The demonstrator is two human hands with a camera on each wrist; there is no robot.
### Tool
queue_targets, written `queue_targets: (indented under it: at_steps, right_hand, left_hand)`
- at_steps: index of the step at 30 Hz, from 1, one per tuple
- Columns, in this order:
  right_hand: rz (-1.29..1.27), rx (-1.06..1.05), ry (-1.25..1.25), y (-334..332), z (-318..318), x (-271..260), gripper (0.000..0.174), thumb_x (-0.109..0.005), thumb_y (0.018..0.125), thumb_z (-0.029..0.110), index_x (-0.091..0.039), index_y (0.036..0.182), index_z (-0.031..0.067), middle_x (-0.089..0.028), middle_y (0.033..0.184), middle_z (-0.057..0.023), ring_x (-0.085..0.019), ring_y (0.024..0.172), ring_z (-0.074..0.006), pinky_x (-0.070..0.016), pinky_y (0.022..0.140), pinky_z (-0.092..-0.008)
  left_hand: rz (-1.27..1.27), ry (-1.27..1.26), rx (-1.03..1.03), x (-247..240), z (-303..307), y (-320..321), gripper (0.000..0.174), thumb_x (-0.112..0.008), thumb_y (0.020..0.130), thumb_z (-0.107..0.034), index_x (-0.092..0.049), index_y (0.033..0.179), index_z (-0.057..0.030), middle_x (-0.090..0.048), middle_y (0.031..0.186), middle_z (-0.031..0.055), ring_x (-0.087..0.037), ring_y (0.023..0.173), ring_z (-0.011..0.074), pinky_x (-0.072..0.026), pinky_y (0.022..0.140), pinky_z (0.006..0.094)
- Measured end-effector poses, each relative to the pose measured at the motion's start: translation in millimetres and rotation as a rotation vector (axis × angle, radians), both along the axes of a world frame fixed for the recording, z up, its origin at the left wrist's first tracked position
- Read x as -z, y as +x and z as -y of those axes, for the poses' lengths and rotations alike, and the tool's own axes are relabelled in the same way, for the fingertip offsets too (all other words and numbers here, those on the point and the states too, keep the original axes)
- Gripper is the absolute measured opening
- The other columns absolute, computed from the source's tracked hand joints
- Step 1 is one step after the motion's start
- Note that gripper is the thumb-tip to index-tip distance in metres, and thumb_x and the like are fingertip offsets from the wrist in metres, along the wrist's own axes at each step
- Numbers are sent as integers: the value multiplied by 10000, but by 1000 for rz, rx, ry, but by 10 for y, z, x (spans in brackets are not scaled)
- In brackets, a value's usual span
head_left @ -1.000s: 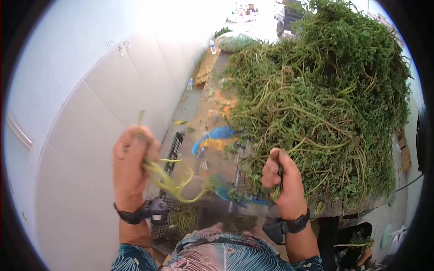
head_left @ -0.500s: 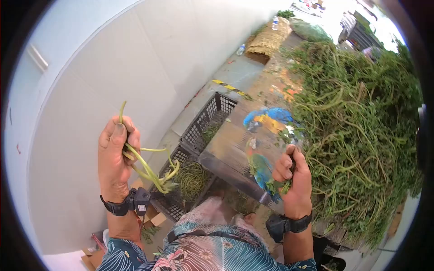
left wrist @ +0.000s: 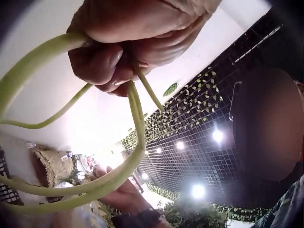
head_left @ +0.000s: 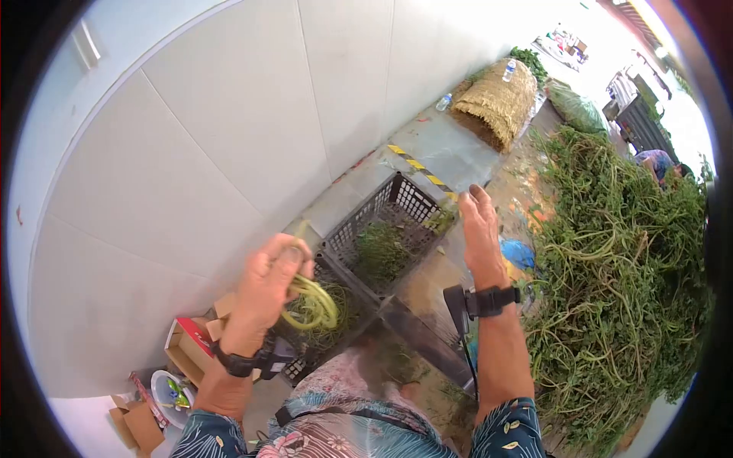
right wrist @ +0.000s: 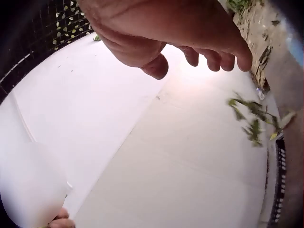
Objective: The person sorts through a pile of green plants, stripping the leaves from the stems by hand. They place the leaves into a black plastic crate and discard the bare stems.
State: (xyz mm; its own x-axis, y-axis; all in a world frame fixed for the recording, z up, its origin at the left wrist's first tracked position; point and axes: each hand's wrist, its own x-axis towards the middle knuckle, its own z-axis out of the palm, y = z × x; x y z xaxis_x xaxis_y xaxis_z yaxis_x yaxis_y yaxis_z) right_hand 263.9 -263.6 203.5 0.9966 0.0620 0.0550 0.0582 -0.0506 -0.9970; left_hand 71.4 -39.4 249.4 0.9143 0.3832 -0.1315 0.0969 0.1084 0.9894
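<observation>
While the left hand (head_left: 267,286) hangs just left of the black crate (head_left: 397,200), above the cardboard boxes (head_left: 191,340) on the floor, its curled fingers and thumb pinch a few green stems (head_left: 313,301) at one end. The rest of the stems loop down loose in front of the crate's near left corner. In the left wrist view only the finger ends clamp them, so I judge the hold shallow: a stem could slide out and drop beside the crate.

The right hand (head_left: 477,229) is spread at the crate's right rim, fingers straight and holding nothing. In the right wrist view, leaf scraps (right wrist: 251,118) float free below its fingertips. They are light and right at the rim, so some may well land outside the crate. The heap of greens (head_left: 626,282) lies well to the right of the crate.

Half a second ago the left hand stood higher, farther left of the crate, with one stem tip poking up above the thumb; now the stems are curled lower. The right hand was then a fist around leafy bits, down to the right of the crate; it has since swung to the rim and opened.
</observation>
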Motion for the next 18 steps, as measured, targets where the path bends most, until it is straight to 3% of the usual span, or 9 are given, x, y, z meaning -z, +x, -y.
queue_targets:
  at_steps: [1, 4, 6, 8, 9, 12, 16, 17, 18]
  right_hand:
    - [113, 39, -199, -45, -63, 14, 428, -462, 899, 280, -488, 1215, -7, -568, 1126, -129, -526, 1046, -202, -411, 876, -297]
    - [-164, -502, 0, -386, 8, -234, 492, -437, 923, 343, -443, 1266, -11, -523, 1210, -119, -501, 1098, -203, -393, 930, -335]
    - [-219, -603, 175, -739, -49, -299, 397, -460, 914, 225, -488, 1225, -19, -562, 1147, -96, -499, 1091, -188, -381, 936, -313]
    - [-181, -722, 174, -954, -7, -321, 371, -458, 930, 221, -498, 1210, -18, -572, 1101, -79, -506, 1033, -152, -394, 903, -295]
    - [-300, -721, 240, -1045, 17, -389, 366, -464, 933, 242, -519, 1178, -24, -578, 1059, -57, -505, 966, -114, -414, 856, -271]
    - [-306, -492, 293, -1198, 230, -448, 345, -450, 938, 227, -538, 1148, -32, -581, 1053, -54, -510, 922, -103, -423, 825, -249]
    - [47, -132, 370, -1213, 742, -442, 248, -389, 944, 138, -576, 1032, 2, -592, 995, -66, -545, 869, -119, -455, 780, -269]
    - [-106, 11, 715, -1210, 866, -525, 199, -368, 937, 107, -546, 1009, 52, -585, 897, -52, -535, 766, -111, -466, 704, -280]
    - [-99, 30, 878, -1217, 1070, -576, 187, -370, 935, 105, -535, 1013, 63, -577, 876, -46, -516, 730, -104, -457, 668, -270]
  left_hand:
    - [13, 36, 63, 20, 23, 46, 262, -550, 898, -346, -560, 897, -84, -539, 680, -11, -443, 532, 26, -313, 439, 158]
    - [-2, 79, 233, 42, 140, 129, 297, -546, 897, -370, -564, 904, -73, -548, 705, -13, -460, 566, 26, -331, 464, 157]
    - [-36, 14, 335, -12, 321, 198, 317, -542, 898, -381, -564, 904, -66, -551, 712, -15, -462, 573, 28, -334, 469, 158]
    - [-64, -23, 428, -52, 562, 257, 346, -535, 900, -387, -576, 923, -45, -553, 729, -19, -476, 614, 31, -359, 508, 166]
    - [-56, -23, 472, -55, 679, 282, 350, -529, 906, -377, -580, 926, -32, -554, 735, -19, -485, 639, 31, -377, 540, 173]
    - [-114, -130, 564, -83, 967, 339, 341, -534, 906, -362, -582, 963, -29, -569, 764, -20, -488, 633, 20, -377, 522, 164]
    - [-185, -278, 714, -98, 1357, 437, 333, -533, 905, -362, -576, 1002, -47, -597, 813, -15, -485, 598, 8, -349, 455, 148]
    - [-194, -298, 760, -83, 1450, 450, 332, -528, 907, -365, -574, 1004, -51, -603, 827, -13, -487, 596, 8, -344, 447, 148]
    - [-163, -269, 763, -81, 1542, 477, 330, -521, 910, -366, -571, 1001, -53, -609, 835, -8, -497, 605, 8, -341, 445, 149]
